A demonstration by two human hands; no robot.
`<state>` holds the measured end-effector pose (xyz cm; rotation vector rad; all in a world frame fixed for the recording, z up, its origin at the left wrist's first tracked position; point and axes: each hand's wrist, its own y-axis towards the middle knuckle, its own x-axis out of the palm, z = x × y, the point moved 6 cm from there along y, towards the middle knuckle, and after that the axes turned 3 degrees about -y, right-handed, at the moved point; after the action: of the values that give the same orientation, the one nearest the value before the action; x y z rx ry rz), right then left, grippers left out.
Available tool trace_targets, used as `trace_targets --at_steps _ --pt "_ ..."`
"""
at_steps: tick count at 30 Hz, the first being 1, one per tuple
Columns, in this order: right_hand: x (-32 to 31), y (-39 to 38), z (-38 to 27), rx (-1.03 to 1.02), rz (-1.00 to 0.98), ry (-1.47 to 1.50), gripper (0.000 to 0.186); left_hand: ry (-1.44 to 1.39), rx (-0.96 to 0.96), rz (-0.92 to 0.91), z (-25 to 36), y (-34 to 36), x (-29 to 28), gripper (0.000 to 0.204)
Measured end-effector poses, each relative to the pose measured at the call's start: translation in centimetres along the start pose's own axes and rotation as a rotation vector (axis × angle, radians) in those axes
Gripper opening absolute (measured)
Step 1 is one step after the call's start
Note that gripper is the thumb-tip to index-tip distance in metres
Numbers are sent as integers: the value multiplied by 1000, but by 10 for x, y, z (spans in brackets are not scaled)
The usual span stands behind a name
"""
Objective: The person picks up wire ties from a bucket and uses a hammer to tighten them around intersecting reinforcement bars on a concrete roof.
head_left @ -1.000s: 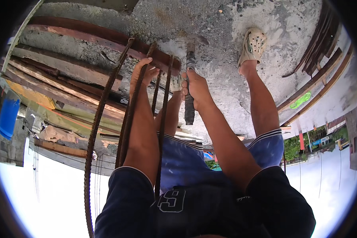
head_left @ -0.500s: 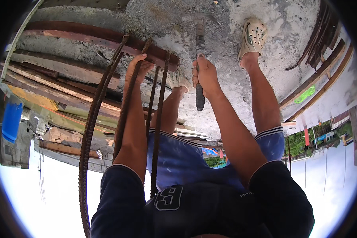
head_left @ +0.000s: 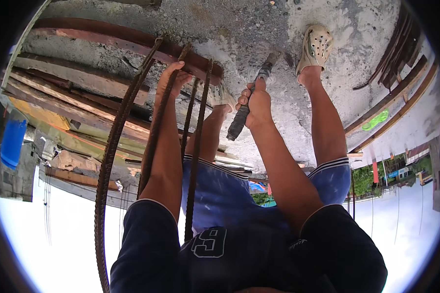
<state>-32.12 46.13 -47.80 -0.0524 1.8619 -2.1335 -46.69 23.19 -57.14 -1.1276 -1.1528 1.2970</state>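
Note:
My left hand (head_left: 170, 83) is closed on a brown ribbed steel bar (head_left: 156, 122), near the bar's far end. That bar passes in front of the palm and forearm, and some of the fingers are partly hidden. Beside it stand other rebars, a thick one (head_left: 113, 146) to the left and a thinner one (head_left: 197, 141) to the right. My right hand (head_left: 257, 106) grips a hammer by its dark wrapped handle (head_left: 239, 122). The hammer lies tilted, its butt toward the lower left and its blurred head (head_left: 283, 56) toward the right foot.
A reddish-brown beam (head_left: 102, 35) lies past the rebar ends, close to my left foot. Several timber planks (head_left: 78, 100) are stacked at the left, near a blue container (head_left: 13, 144). Bent dark bars (head_left: 393, 56) and a bright green item (head_left: 376, 120) lie at the right.
The hammer has turned in my right hand from nearly straight to slanted, its head swinging right and its butt left. My left hand stays on the rebar.

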Motion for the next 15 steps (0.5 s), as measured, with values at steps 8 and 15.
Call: trace_targets --at_steps 8,15 --pt "44 17 8 263 -277 -213 37 2 -29 94 -6 10 14 65" --pt "29 -22 -85 -24 -228 -326 33 -318 -40 141 -61 -10 -20 84"
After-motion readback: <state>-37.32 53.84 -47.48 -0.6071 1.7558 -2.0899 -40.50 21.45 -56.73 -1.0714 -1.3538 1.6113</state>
